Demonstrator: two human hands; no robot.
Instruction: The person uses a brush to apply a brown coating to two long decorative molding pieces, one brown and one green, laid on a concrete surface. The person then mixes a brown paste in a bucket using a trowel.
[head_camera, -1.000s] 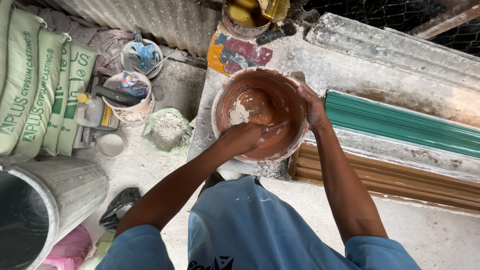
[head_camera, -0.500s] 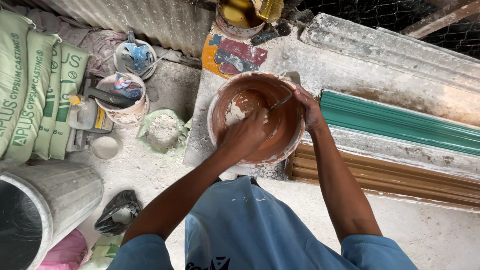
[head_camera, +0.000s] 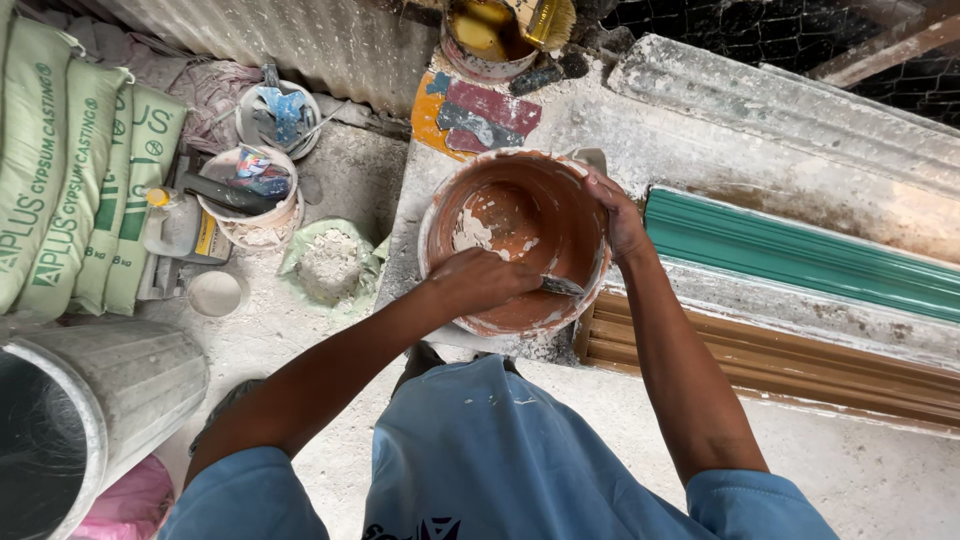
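A round bucket (head_camera: 500, 215) smeared inside with orange-brown paste and a white lump stands on a dusty concrete ledge in front of me. My left hand (head_camera: 482, 281) reaches into it and is closed on the handle of a small metal scraper (head_camera: 562, 287), whose blade lies against the near right inner wall. My right hand (head_camera: 615, 214) grips the bucket's right rim, fingers hooked over the edge.
Green moulded strip (head_camera: 800, 255) and brown strip (head_camera: 780, 365) lie to the right. Green-white sacks (head_camera: 80, 190) lean at left beside small tubs of tools (head_camera: 250, 195), a bag of white powder (head_camera: 330, 265) and a grey bin (head_camera: 90, 400). A yellow paint can (head_camera: 490, 35) sits behind.
My left hand has drawn back toward the near side of the bucket, and the scraper now points right against the inner wall. My right hand keeps hold of the rim.
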